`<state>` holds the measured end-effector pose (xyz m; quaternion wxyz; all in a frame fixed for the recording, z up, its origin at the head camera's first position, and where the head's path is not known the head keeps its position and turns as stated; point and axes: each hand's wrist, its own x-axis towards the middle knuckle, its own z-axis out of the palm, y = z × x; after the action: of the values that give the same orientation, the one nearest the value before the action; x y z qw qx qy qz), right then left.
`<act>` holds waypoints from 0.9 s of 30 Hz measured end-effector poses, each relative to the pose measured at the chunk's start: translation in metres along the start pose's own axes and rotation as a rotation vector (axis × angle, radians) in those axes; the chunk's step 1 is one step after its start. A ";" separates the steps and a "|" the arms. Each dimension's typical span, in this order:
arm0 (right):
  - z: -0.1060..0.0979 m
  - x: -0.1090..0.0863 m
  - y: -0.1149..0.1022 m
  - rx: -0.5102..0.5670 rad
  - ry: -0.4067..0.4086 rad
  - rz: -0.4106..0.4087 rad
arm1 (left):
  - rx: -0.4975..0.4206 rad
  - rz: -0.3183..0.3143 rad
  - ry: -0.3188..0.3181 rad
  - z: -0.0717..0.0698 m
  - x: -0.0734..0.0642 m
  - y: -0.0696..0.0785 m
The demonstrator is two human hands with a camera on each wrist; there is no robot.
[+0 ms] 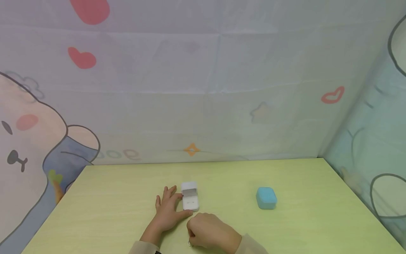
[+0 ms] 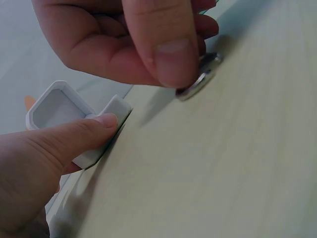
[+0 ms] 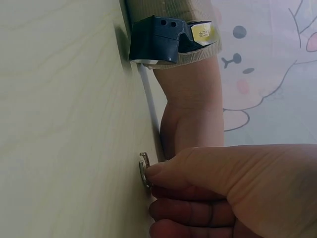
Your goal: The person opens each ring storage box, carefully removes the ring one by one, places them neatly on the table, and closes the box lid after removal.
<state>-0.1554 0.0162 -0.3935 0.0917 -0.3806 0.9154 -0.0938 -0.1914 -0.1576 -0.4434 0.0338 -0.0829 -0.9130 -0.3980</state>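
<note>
L hand (image 1: 168,213): fingers spread, thumb on white ring box (image 1: 190,205), lid up. R hand (image 1: 210,229), adj.: pinching silver ring (image 2: 197,88). Blue box (image 1: 266,198) on table (image 1: 317,218), well R of hands.

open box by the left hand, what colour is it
White; the open box shows best in the left wrist view, large and close.

The white box (image 1: 190,204) is blocked on its left by the left hand (image 1: 169,212) and crowded in front by the right hand (image 1: 209,230); passage is left between it and the blue box (image 1: 266,198).
</note>
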 end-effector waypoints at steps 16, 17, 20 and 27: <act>-0.003 0.004 0.006 0.056 0.086 -0.016 | 0.003 0.004 -0.016 -0.001 -0.002 0.002; -0.004 0.004 0.006 0.060 0.095 -0.016 | 0.003 0.003 -0.017 -0.001 -0.001 0.002; -0.005 0.004 0.008 0.074 0.118 -0.010 | 0.004 0.001 -0.015 -0.001 -0.001 0.001; -0.010 0.005 0.011 0.110 0.160 0.007 | 0.008 0.006 -0.012 -0.002 -0.001 0.001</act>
<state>-0.1688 0.0217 -0.3874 0.0392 -0.3630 0.9146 -0.1736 -0.1904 -0.1584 -0.4418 0.0298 -0.0877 -0.9145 -0.3939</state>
